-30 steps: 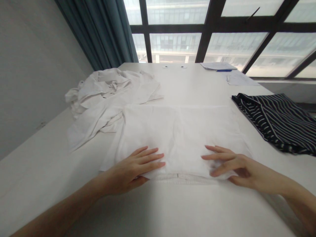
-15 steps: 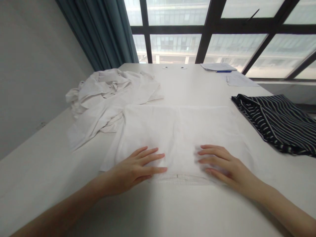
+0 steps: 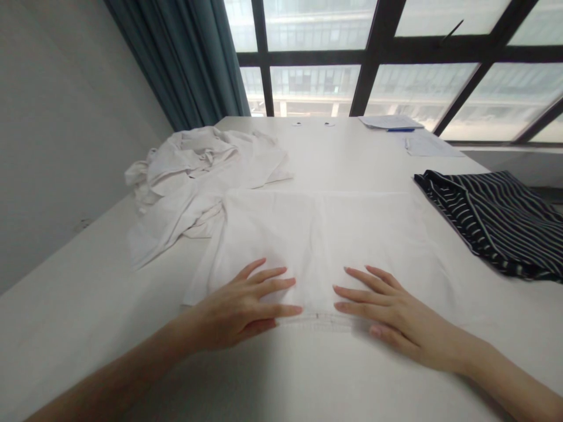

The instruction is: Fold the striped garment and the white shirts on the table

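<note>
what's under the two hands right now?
Both the left hand and right hand lie flat, fingers spread, on the near hem of the folded white garment, which lies on the white table. The layers beneath the palms are covered.

Two bare forearms and two hands of the person are visible. The left hand (image 3: 240,308) has slim, long fingers (image 3: 268,274) with short, clean nails, and no ring or bracelet is seen on it. The right hand (image 3: 396,313) looks the same, with slim fingers (image 3: 356,292) and pale natural nails without polish. Both forearms are uncovered up to the edge of the picture; no sleeve, no watch and no glove is worn. The wrists are narrow.
</note>
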The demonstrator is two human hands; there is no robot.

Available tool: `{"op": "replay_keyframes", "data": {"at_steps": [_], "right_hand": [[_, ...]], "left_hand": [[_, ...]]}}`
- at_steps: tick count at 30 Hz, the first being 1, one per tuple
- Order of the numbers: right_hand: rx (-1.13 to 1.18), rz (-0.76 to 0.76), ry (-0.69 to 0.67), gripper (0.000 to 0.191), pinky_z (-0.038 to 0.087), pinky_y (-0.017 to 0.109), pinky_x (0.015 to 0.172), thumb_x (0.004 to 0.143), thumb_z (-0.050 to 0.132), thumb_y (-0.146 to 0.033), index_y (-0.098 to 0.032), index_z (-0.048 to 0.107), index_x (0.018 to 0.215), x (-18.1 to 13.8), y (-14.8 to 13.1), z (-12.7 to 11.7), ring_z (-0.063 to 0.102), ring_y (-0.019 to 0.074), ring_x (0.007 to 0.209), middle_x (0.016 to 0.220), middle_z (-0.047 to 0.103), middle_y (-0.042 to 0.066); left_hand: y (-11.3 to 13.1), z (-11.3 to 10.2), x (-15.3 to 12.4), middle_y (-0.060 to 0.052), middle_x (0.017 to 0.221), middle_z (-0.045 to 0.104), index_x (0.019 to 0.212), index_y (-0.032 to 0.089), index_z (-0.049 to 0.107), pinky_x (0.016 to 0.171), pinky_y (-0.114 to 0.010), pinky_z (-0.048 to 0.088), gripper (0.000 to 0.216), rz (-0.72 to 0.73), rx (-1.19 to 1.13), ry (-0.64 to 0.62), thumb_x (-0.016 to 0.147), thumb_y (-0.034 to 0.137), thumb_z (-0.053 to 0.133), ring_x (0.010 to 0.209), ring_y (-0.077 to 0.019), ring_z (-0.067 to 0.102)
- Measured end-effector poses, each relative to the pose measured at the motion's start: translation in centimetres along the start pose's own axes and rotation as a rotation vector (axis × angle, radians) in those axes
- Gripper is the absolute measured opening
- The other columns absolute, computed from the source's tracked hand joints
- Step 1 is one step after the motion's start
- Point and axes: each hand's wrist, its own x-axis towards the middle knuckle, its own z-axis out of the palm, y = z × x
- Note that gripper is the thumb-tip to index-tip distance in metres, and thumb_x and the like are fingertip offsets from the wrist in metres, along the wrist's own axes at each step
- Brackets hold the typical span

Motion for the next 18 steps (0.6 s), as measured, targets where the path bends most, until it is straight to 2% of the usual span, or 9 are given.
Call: {"op": "replay_keyframes", "data": {"at_steps": [2,4,5,7,9,10,12,15,18], "right_hand": [[0.219,0.058,0.07,0.04,0.017,0.058,0.118,0.101,0.034,-0.043,-0.037,0.062,0.129,-0.2,0.2,-0.6,0.033,0.0249,0.143,0.137,0.06,-0.001],[0.403,0.168,0.213,0.054,0.025,0.057,0.116,0.102,0.024,-0.047,-0.03,0.075,0.108,-0.1,0.4,-1.0,0.049,0.0266,0.132,0.119,0.071,0.003],[0.459,0.24,0.289,0.058,0.031,0.056,0.114,0.102,0.023,-0.048,-0.027,0.077,0.1,0.0,0.5,-1.1,0.056,0.0273,0.125,0.11,0.074,0.005],[0.485,0.374,0.404,0.053,0.045,0.051,0.104,0.1,0.031,-0.049,-0.024,0.076,0.093,0.4,0.4,-1.0,0.066,0.0271,0.108,0.097,0.076,0.007],[0.402,0.416,0.465,0.041,0.053,0.045,0.094,0.098,0.038,-0.045,-0.024,0.074,0.098,1.0,0.2,-0.5,0.069,0.0247,0.099,0.099,0.075,0.007],[0.323,0.383,0.482,0.037,0.054,0.044,0.093,0.098,0.04,-0.041,-0.024,0.072,0.104,1.3,0.1,-0.2,0.068,0.0239,0.1,0.105,0.074,0.007],[0.102,0.267,0.488,0.034,0.049,0.045,0.1,0.098,0.04,-0.033,-0.025,0.066,0.118,1.9,0.0,0.7,0.061,0.0243,0.116,0.124,0.067,0.008],[-0.244,0.144,0.396,0.046,0.037,0.05,0.111,0.098,0.041,-0.028,-0.025,0.045,0.144,2.4,0.3,2.1,0.039,0.0256,0.139,0.148,0.049,0.006],[-0.432,0.108,0.282,0.057,0.033,0.051,0.113,0.1,0.039,-0.033,-0.025,0.024,0.154,2.2,0.7,2.7,0.027,0.025,0.145,0.157,0.034,0.005]], "left_hand": [[0.2,-0.2,0.3,-0.003,0.135,0.059,0.132,0.033,0.054,0.12,-0.047,0.017,0.038,0.003,0.005,0.053,0.099,0.018,0.046,0.135,-0.0211,0.045],[0.3,-0.4,0.7,-0.004,0.124,0.066,0.13,0.027,0.055,0.12,-0.044,0.019,0.036,0.007,0.009,0.104,0.099,0.014,0.042,0.13,-0.019,0.05],[0.3,-0.4,1.0,-0.004,0.121,0.067,0.13,0.025,0.055,0.12,-0.043,0.02,0.036,0.009,0.015,0.122,0.099,0.013,0.041,0.129,-0.0185,0.051],[0.3,-0.4,1.8,-0.006,0.122,0.067,0.131,0.022,0.053,0.118,-0.043,0.024,0.037,0.001,0.037,0.138,0.099,0.01,0.039,0.128,-0.0183,0.052],[0.4,-0.3,3.2,-0.01,0.132,0.061,0.135,0.018,0.048,0.117,-0.045,0.027,0.038,-0.033,0.074,0.139,0.099,0.013,0.039,0.13,-0.0204,0.05],[0.6,-0.1,4.0,-0.013,0.139,0.056,0.137,0.016,0.045,0.116,-0.045,0.028,0.039,-0.053,0.089,0.13,0.099,0.017,0.041,0.133,-0.022,0.047],[0.8,0.3,5.6,-0.016,0.149,0.044,0.142,0.012,0.04,0.117,-0.046,0.027,0.046,-0.063,0.099,0.091,0.098,0.027,0.044,0.14,-0.0251,0.038],[1.1,1.1,7.1,-0.014,0.156,0.034,0.147,0.011,0.033,0.119,-0.046,0.021,0.055,-0.009,0.061,0.013,0.098,0.033,0.044,0.146,-0.0252,0.026],[1.1,1.6,7.3,-0.013,0.158,0.029,0.151,0.012,0.026,0.12,-0.046,0.016,0.06,0.006,0.028,-0.027,0.097,0.032,0.044,0.148,-0.0252,0.019]]}}
